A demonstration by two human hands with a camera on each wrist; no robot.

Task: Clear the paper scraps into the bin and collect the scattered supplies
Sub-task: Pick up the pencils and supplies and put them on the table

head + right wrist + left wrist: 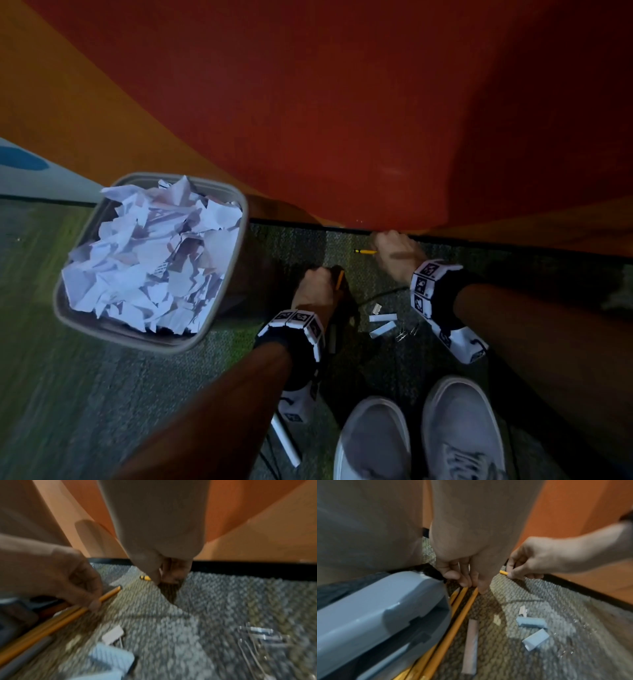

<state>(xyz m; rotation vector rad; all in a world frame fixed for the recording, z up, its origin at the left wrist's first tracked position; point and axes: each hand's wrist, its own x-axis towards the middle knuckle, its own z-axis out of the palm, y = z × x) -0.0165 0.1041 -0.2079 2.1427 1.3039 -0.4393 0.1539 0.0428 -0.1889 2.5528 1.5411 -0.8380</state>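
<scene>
A grey bin [226, 301] heaped with white paper scraps [150, 260] stands on the carpet at the left. My left hand [320, 279] grips a bundle of yellow pencils [453, 622] low over the carpet, beside a grey plastic case [382, 622]. By the black baseboard, my right hand [380, 251] pinches one end of a single yellow pencil [363, 251] lying on the carpet. The right wrist view shows that pencil's tip [145, 578] sticking out from my fingers [154, 577].
Small white pieces [382, 318], a white binder clip [113, 635] and metal paper clips [260, 635] lie on the carpet between my hands. A pale stick [471, 642] lies near the pencils. An orange wall [342, 120] rises just ahead. My grey shoes [421, 435] are below.
</scene>
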